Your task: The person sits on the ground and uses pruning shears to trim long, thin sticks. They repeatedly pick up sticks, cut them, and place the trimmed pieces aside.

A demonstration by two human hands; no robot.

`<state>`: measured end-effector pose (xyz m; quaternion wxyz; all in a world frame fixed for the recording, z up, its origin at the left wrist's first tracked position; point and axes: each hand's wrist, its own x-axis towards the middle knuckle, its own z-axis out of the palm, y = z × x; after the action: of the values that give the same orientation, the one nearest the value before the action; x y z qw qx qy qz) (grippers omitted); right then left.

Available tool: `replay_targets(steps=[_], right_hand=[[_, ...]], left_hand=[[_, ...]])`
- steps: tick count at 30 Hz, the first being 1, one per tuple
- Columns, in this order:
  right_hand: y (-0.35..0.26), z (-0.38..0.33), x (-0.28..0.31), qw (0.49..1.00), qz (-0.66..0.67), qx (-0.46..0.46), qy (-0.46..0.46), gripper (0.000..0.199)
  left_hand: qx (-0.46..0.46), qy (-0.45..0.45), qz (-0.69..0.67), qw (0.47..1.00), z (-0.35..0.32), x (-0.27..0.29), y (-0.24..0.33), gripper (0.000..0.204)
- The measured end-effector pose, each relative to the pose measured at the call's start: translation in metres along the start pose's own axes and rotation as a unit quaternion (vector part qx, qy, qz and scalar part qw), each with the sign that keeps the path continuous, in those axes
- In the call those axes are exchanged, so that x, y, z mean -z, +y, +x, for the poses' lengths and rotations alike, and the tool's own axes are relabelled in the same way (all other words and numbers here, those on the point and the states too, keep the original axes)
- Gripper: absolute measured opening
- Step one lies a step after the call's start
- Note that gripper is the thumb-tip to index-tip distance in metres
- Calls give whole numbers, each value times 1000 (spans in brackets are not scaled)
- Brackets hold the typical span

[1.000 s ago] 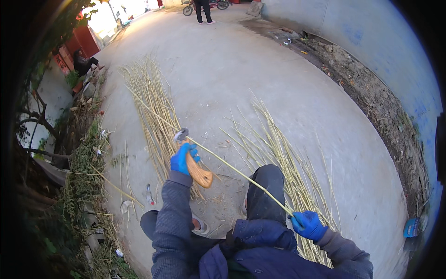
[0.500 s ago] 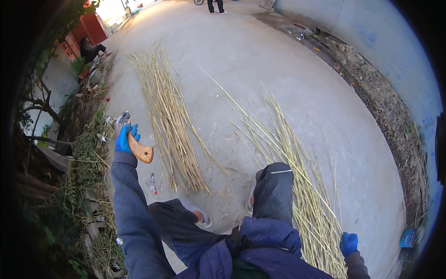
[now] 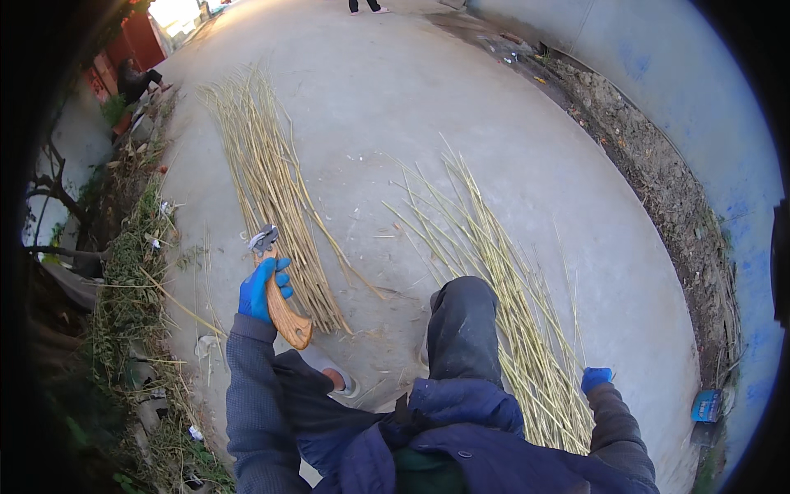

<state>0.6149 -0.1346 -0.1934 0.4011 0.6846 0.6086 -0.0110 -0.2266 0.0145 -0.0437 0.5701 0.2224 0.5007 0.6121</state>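
Observation:
My left hand [image 3: 265, 290], in a blue glove, is closed around the curved wooden handle of a hand tool [image 3: 288, 317] with a small grey metal head. It is held up just left of a bundle of dry tan stalks [image 3: 276, 193], and the metal head overlaps the bundle's left edge in view. A second bundle of yellow-green stalks [image 3: 514, 317] lies to the right of my knee. Beside that bundle's near right edge my right hand [image 3: 597, 379], also gloved in blue, looks closed. What its fingers hold, if anything, is hidden.
Both bundles lie on a grey concrete lane [image 3: 370, 99]. Weeds and plant scraps [image 3: 136, 313] line the left edge. A dirt strip [image 3: 634, 140] follows the pale blue wall [image 3: 699, 74] on the right. A blue box [image 3: 706, 405] stands near it. Another person [image 3: 136, 81] sits far left.
My left hand has brought the tool rightward and nearer. My right hand has moved forward along the right bundle. A long stalk jutting from that bundle toward the far left no longer shows there.

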Motion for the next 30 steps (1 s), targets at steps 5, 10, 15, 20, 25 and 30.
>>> replay_targets(steps=[5,10,15,20,25,30], right_hand=[[-28,44,40,996,-55,27,-71,24],[-106,138,186,985,-16,132,109,27],[-249,213,360,945,72,278,157,35],[-432,238,440,922,40,377,74,37],[-582,234,398,922,93,373,32,45],[-657,242,345,927,166,332,55,61]], left_hand=[[26,23,23,999,-15,0,-5,43],[38,60,65,995,-17,1,-6,41],[32,94,104,990,-15,-10,-13,34],[70,82,115,988,-24,-6,4,33],[122,86,96,984,-33,7,25,34],[176,107,127,970,-33,7,29,22]])
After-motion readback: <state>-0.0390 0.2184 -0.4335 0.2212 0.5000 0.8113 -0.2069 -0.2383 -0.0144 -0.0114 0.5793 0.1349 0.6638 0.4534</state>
